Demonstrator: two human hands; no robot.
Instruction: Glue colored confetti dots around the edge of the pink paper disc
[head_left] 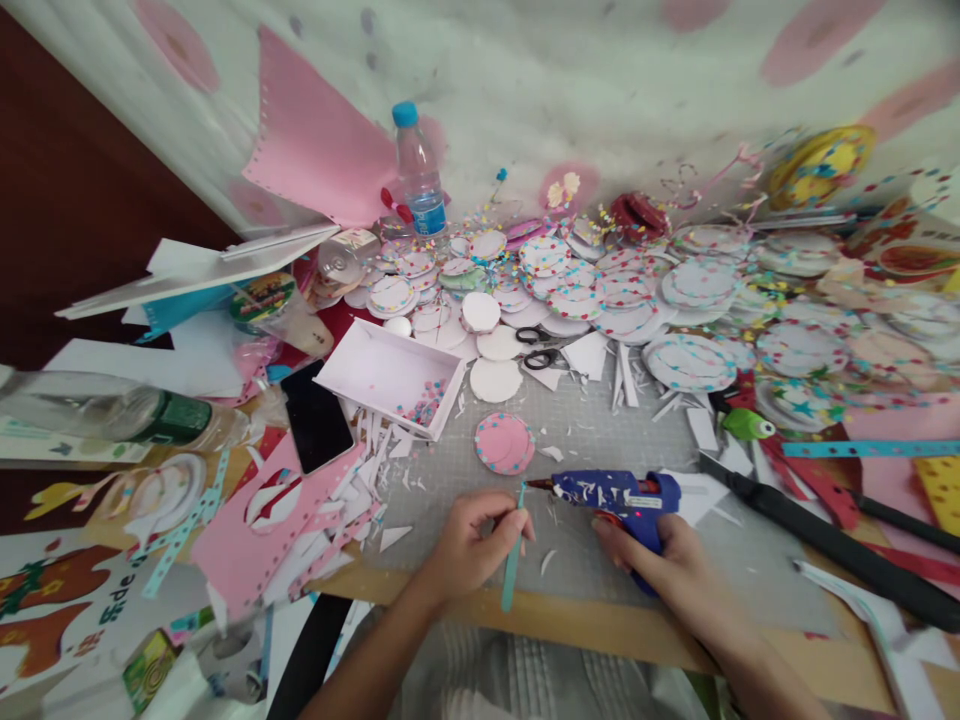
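My left hand (484,540) pinches a narrow teal paper strip (511,575), held upright near the front edge of the mat. A blue hot glue gun (615,492) is gripped in my right hand (660,560), its nozzle pointing left at the top end of the strip. The nozzle tip and the strip's end are very close; whether they touch, I cannot tell. Just beyond them a pink paper disc (504,443) with a dotted rim lies on the grey cutting mat (600,420).
A white box (390,375) with confetti and a black phone (316,415) lie left. Behind are scissors (540,348), many decorated discs (690,362) and an upright bottle (420,175). A long black tool (832,540) lies right. Paper scraps surround the mat.
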